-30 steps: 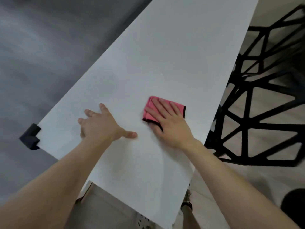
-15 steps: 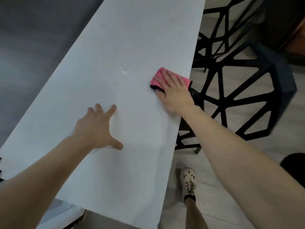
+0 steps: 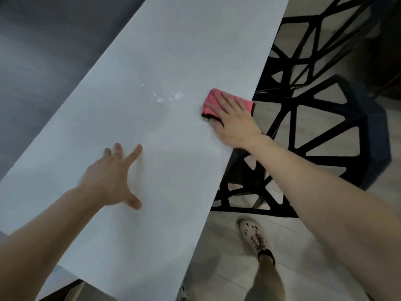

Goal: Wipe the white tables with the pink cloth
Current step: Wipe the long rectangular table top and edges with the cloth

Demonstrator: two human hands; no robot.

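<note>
1. White desk [image 3: 173,51]: long and narrow, running from the near edge of the view away into the distance.
2. Pink cloth [image 3: 213,94]: folded into a small pad with a black hem. It lies flat on the desk top, right at the desk's right edge and about halfway along its visible length.
3. Right hand [image 3: 234,124]: palm down on the pink cloth. The fingers are straight, held together and pointing toward the desk's far end, pressing the cloth onto the surface. Grip not closed; the hand lies flat rather than clutching. The thumb sits at the cloth's near hem, and I cannot tell whether it tucks under. The forearm crosses in over the desk's right edge.
4. Left hand [image 3: 108,179]: on the bare desk top, nearer the desk's near end and around mid-width. Fingers are splayed and the thumb is out to the side. Grip open, holding nothing.
5. White smears [image 3: 160,97]: a few pale flecks on the desk top near mid-width, level with the cloth and apart from it.
6. Black lattice chair [image 3: 373,135]: stands on the floor just off the desk's right edge.
7. Pale shoe [image 3: 252,234]: on the light floor tiles [image 3: 227,268] off the desk's right edge, toward its near end.
8. Dark grey surface [image 3: 43,61]: off the desk's left edge, blurred.
</note>
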